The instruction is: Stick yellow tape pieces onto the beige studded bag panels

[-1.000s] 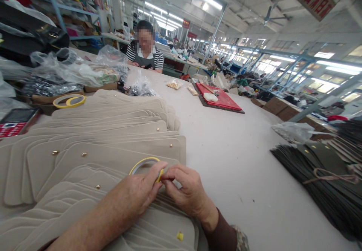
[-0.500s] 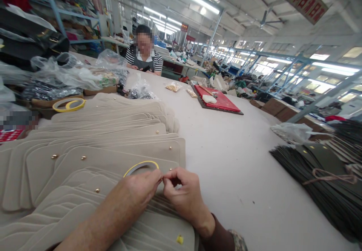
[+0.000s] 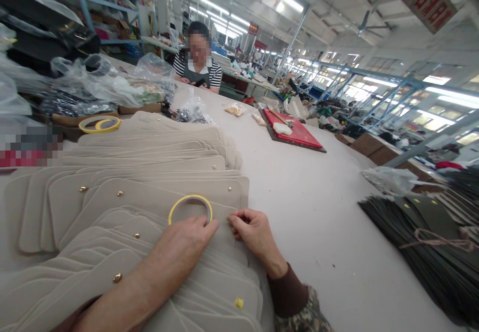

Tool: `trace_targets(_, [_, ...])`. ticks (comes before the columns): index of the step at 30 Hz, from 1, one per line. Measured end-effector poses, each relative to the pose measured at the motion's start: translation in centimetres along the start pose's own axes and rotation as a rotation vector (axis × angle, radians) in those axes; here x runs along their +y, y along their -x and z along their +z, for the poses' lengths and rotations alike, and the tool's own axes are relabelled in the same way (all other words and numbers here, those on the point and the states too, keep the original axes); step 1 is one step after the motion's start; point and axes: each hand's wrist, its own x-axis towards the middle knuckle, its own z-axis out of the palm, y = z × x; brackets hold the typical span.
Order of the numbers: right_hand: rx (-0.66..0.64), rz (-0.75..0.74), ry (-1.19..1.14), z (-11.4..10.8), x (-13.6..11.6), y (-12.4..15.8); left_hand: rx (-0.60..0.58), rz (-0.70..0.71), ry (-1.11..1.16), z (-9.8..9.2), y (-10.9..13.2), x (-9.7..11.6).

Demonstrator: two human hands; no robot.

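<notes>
My left hand (image 3: 183, 247) rests on a spread of overlapping beige panels (image 3: 149, 192) with small brass studs. Its fingertips grip the near edge of a thin yellow tape roll (image 3: 190, 206) that lies almost flat on the top panel. My right hand (image 3: 251, 232) sits just right of it with fingers curled into a pinch at the panel's edge; what they pinch is too small to make out. A small yellow scrap (image 3: 238, 302) lies on a panel near my right wrist.
Another yellow tape roll (image 3: 99, 124) lies at the back left by plastic bags (image 3: 105, 90). A red mat (image 3: 294, 130) and small bags of hardware (image 3: 235, 110) sit farther back. Black stacked panels (image 3: 430, 237) fill the right. A person in a striped shirt (image 3: 196, 70) works at the far end.
The roll has gone from raised between both hands to lying on the panel. My hands have lowered and moved slightly apart, the right one shifting right.
</notes>
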Motion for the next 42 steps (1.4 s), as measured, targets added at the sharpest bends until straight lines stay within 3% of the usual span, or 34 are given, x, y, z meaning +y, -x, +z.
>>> trace_targets(7, [0.081,-0.294,0.363,1.0,-0.6,0.2,-0.040,0.010,0.011,0.0,-0.1,0.2])
trace_targets(11, [0.083,-0.270,0.425,1.0,-0.5,0.1,-0.046,0.009,0.035,-0.2,-0.1,0.2])
trace_targets(16, [0.067,-0.052,0.154,-0.3,0.5,0.5,-0.037,0.011,0.036,-0.2,-0.1,0.1])
trace_targets(18, [0.052,-0.103,0.135,-0.5,0.7,0.8,-0.033,0.011,0.032,-0.1,-0.2,0.0])
trace_targets(22, [0.111,-0.337,0.355,0.2,0.6,1.1,-0.028,0.010,0.028,0.2,-0.2,-0.1])
trace_targets(25, [0.135,-0.334,0.430,0.8,0.3,0.8,-0.015,0.017,0.024,0.3,-0.2,-0.2])
trace_targets(32, [0.055,0.008,0.000,-0.5,0.6,0.5,-0.027,0.017,0.036,0.1,-0.1,-0.2])
trace_targets(35, [0.073,0.009,-0.050,-0.5,0.7,0.6,-0.028,0.024,0.042,-0.2,-0.1,-0.1])
trace_targets(42, [0.187,0.115,-0.478,0.6,0.7,-0.3,-0.010,0.044,0.043,0.2,-0.3,-0.3])
